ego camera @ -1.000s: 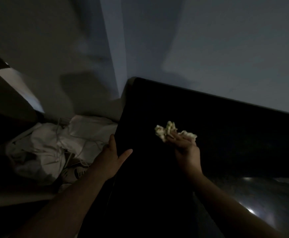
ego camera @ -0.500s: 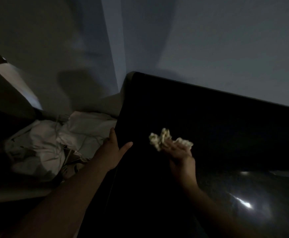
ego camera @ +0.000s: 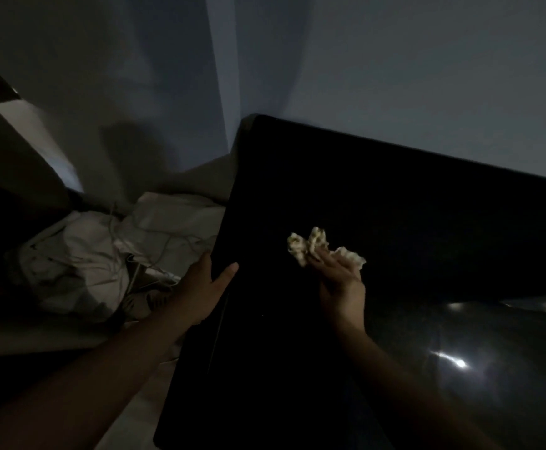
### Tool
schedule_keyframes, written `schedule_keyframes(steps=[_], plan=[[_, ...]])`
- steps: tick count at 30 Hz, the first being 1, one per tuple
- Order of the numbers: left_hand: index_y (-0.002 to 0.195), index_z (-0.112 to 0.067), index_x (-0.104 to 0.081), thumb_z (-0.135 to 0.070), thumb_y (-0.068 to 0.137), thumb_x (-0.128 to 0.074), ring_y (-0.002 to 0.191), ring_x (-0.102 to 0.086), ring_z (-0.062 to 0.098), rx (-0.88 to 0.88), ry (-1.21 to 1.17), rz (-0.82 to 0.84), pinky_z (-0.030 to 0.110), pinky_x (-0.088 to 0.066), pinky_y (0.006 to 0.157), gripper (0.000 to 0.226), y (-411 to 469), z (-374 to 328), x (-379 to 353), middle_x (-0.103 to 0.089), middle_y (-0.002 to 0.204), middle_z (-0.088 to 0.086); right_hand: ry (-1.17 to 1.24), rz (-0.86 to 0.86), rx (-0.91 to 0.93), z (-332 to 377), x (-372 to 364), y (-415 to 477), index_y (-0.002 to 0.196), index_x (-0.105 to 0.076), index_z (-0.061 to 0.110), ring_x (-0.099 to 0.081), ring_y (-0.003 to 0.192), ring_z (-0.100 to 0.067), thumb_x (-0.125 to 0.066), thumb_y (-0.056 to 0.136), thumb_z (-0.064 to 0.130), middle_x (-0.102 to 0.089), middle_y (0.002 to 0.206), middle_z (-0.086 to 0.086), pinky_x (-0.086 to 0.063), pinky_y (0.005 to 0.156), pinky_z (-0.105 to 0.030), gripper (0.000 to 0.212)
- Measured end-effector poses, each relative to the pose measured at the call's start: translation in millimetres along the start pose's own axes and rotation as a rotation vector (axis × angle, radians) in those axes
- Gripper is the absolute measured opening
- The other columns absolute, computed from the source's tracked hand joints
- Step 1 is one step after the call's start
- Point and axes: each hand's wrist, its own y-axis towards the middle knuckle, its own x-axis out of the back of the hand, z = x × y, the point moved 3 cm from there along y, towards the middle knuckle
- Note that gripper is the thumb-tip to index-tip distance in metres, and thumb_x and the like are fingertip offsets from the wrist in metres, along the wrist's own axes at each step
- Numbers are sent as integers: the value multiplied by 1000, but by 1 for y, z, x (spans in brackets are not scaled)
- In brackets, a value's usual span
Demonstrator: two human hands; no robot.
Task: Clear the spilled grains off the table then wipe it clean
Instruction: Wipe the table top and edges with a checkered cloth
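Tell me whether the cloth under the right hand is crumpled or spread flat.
Crumpled: the cloth shows as uneven lumps poking out around the right hand, not a flat sheet.

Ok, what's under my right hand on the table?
A crumpled pale cloth lies under the fingers of your right hand, on the dark table. Its ends stick out on either side; its middle is covered, and anything beneath it cannot be seen.
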Motion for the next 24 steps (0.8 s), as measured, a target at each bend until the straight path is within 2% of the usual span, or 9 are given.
schedule_keyframes(steps=[3, 5, 8, 11, 14, 16, 18, 22, 24], plan=[[142, -23, -34, -83, 69, -46, 123, -50, 22, 6, -6, 52, 33, -42, 98, 95, -23, 15, 1, -51, 136, 4, 20, 108, 53, 6, -7, -36, 116, -60, 46, -38, 128, 7, -68, 86, 9, -47, 135, 33, -27, 108, -10, 48], [150, -16, -16, -54, 87, -57, 132, -40, 29, 40, -19, 113, 33, -37, 102, 84, -33, 17, -2, -38, 147, 13, 98, 84, 35, 9, -7, -47, 111, -67, 45, -48, 125, 1, -70, 84, 5, -57, 127, 30, -31, 109, -16, 48], [151, -12, -4, -19, 97, -50, 139, -31, 30, 68, 35, 108, 21, -30, 94, 71, -35, 19, -4, -27, 154, 13, 52, -130, -16, 8, 12, -37, 113, -67, 38, -58, 117, -9, -71, 82, 1, -64, 114, 24, -36, 106, -18, 49], [152, -13, -6, -23, 95, -53, 139, -30, 29, 46, 56, 64, 24, -30, 100, 75, -33, 18, -5, -26, 154, 14, -64, -229, -77, -1, 27, -23, 118, -61, 30, -50, 125, -12, -67, 85, 0, -57, 122, 18, -27, 104, -5, 45], [152, -13, -5, -26, 96, -52, 139, -30, 29, 58, 26, 63, 24, -28, 102, 75, -33, 22, -6, -25, 154, 13, -83, -132, -95, -4, 14, -38, 120, -62, 33, -38, 128, 9, -66, 86, 2, -48, 131, 26, -29, 110, -15, 46], [153, -15, -3, -35, 95, -52, 140, -28, 30, 46, 7, 87, 33, -28, 111, 78, -35, 22, -6, -22, 156, 12, -76, -67, -53, 2, 1, -64, 120, -63, 35, -32, 127, 17, -66, 86, 5, -46, 134, 28, -27, 110, -11, 45], [153, -19, -3, -45, 92, -53, 140, -29, 31, 47, -2, 99, 44, -31, 112, 83, -35, 22, -3, -22, 156, 11, -41, -30, 23, 8, -10, -96, 120, -63, 32, -33, 127, 15, -67, 84, 11, -49, 136, 22, -25, 107, -7, 41], [153, -19, -8, -37, 94, -52, 133, -38, 32, 29, 63, 69, 44, -37, 108, 76, -42, 16, -3, -33, 151, 13, 74, 83, -1, 15, -16, -126, 114, -66, 36, -45, 126, 3, -71, 83, 12, -57, 132, 16, -31, 107, -14, 40], [152, -16, -14, -33, 93, -56, 132, -41, 31, -17, 34, 56, 45, -37, 107, 75, -55, 18, -4, -37, 148, 12, 110, 39, -8, 14, -6, -115, 111, -69, 30, -54, 122, -2, -70, 83, 7, -62, 125, 16, -34, 107, -16, 37]])
